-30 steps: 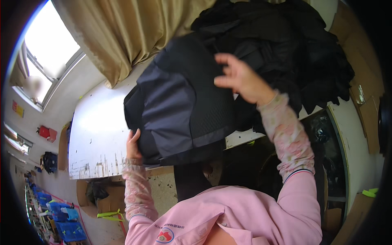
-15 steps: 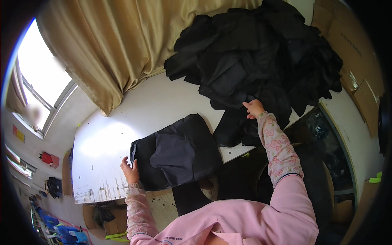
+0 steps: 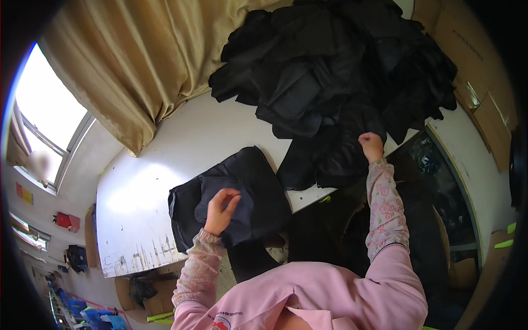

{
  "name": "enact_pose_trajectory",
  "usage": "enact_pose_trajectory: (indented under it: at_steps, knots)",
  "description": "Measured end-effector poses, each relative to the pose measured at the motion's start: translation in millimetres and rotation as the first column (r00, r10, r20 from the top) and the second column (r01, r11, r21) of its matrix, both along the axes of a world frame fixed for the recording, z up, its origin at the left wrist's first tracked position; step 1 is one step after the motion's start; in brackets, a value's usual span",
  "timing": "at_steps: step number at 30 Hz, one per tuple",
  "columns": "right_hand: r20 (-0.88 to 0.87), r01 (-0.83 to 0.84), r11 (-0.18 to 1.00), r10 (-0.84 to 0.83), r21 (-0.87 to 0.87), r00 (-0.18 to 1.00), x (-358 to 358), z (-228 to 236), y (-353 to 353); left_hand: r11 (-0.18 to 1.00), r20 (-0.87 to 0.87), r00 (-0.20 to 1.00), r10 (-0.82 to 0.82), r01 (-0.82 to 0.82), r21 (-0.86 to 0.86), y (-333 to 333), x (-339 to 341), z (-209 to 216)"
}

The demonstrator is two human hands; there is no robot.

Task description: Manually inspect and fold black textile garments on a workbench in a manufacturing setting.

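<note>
Pink shirt: nearest to us; its 2 arms run into flowered sleeves, which end at the wrists of our left hand and right hand.
Left fingers: we see them bent, thumb near forefinger with a small gap; nothing shows between them, so we call the hand loosely uncurled.
Dark cloth stack: flat below our left hand, reaching out to its right; a greyer piece lies on top, partly under the hand; we cannot tell whether skin and cloth touch.
Right fingers: we see them drawn together over dark cloth; we cannot tell whether they pinch any.
Black cloth pile: heaped loosely beyond our right hand and spreading to its left; its near part comes down left of that hand, close to the stack.
White table: under stack and pile; scuffed along the edge left of our left hand.
Cardboard: beyond our right hand, to its right.
Gold curtain: beyond our left hand; a bright window stands left of it.
</note>
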State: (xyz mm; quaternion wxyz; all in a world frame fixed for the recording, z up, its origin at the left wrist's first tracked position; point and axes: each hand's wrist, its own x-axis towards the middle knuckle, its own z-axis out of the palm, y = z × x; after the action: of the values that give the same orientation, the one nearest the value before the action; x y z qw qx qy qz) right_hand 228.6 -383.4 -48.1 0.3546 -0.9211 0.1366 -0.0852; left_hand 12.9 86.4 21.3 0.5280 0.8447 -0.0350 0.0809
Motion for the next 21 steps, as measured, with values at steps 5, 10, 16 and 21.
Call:
enact_pose_trajectory:
  at_steps: [5, 10, 16, 21]
  knots:
    - [-0.024, -0.007, 1.0, 0.007, 0.007, 1.0, -3, 0, 13, 0.969, 0.03, 0.971, -0.236, 0.237, -0.066, -64, 27, -5]
    - [0.371, -0.421, 0.587, 0.213, 0.691, 0.904, -26, 55, 48, 0.903, -0.101, 0.947, -0.305, 0.254, -0.346, -91, 39, -8]
    - [0.465, -0.918, 0.288, 0.875, -0.273, 0.136, -137, 186, 138, 0.409, -0.24, 0.828, -0.506, -0.015, -0.913, -71, 81, 30]
    - [0.078, -0.909, -0.012, 0.996, -0.417, -0.049, -180, 118, 172, 0.231, -0.108, 0.721, -0.685, 0.074, -0.97, -37, 107, 24]
